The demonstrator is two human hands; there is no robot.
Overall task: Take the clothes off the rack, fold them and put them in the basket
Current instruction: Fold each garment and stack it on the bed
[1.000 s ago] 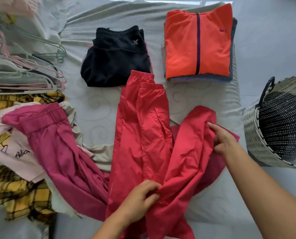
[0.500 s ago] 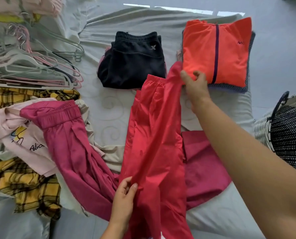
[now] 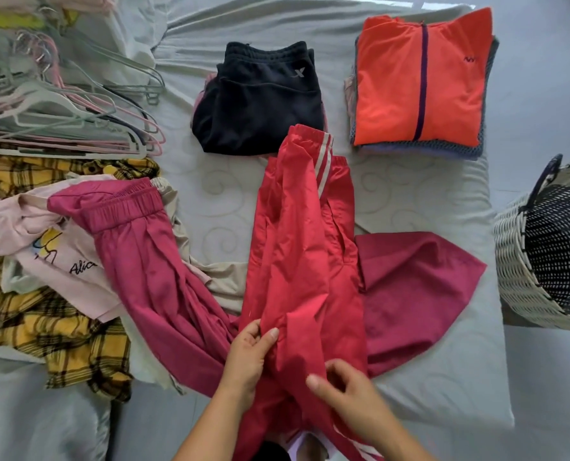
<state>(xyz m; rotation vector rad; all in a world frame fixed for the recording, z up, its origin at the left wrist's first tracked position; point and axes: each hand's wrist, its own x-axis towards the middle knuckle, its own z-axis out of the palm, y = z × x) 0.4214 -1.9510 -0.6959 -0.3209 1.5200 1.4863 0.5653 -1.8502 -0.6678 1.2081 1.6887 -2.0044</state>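
Note:
Red track trousers (image 3: 296, 234) with white side stripes lie lengthwise on the grey sheet, one leg laid over the other. My left hand (image 3: 248, 357) pinches the fabric at their near left edge. My right hand (image 3: 350, 397) grips the near end of the upper leg. A woven basket (image 3: 516, 261) lies tilted at the right edge. Folded black shorts (image 3: 260, 101) and a folded orange jacket (image 3: 420, 78) on a stack sit at the far side.
A magenta garment (image 3: 150, 281) and a darker magenta cloth (image 3: 416, 287) flank the trousers. A heap of pink and yellow plaid clothes (image 3: 44, 314) lies at left. Several empty hangers (image 3: 60, 111) are piled at far left.
My right hand carried one trouser leg up over the other, let it go near the waistband, and came back to the near end. My left hand stayed on the near edge.

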